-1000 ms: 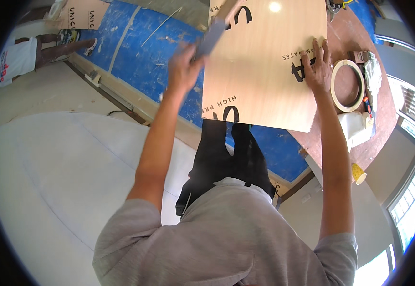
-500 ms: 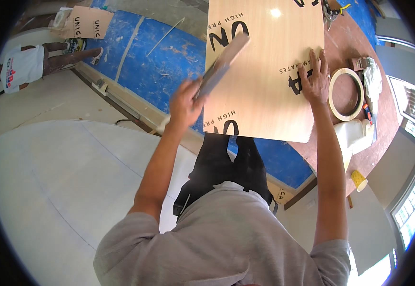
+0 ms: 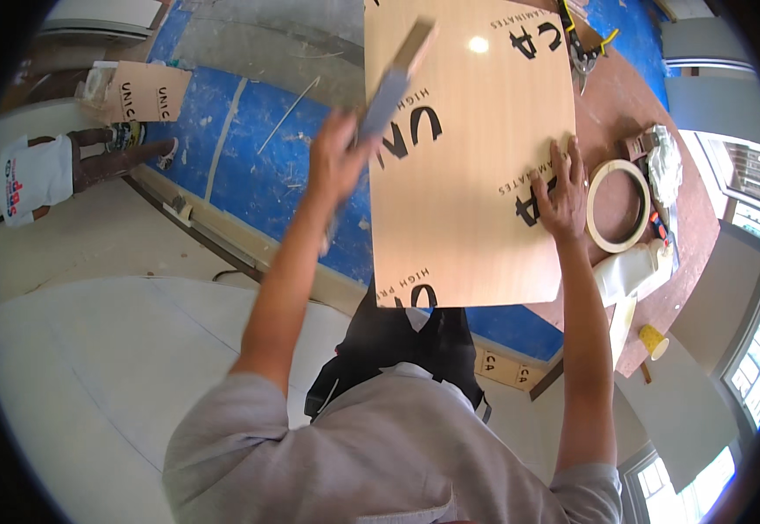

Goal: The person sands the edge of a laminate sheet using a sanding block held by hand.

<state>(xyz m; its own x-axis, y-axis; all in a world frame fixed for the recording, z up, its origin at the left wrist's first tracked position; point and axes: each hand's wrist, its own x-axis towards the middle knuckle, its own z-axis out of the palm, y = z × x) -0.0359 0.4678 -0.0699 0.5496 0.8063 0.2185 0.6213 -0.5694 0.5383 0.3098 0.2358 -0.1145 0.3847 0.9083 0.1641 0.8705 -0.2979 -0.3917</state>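
Observation:
A pale wood-look laminate panel with large black lettering lies in front of me, its near end jutting past the round brown table. My left hand, blurred by motion, is closed around a long narrow wooden strip with a grey wrap. The strip slants across the panel's left edge; the blur hides whether it touches. On the panel's right edge my right hand lies flat, fingers spread. Right beside it is a roll of tan tape.
Yellow-handled snips, a crumpled silvery wrapper, a white plastic container and a yellow cup are on the brown table. Blue sheeting covers floor at left. Another person stands at far left.
My left hand and the strip have moved away from me along the panel's left edge. The whole view has shifted, so the panel sits lower; my right hand stays on it.

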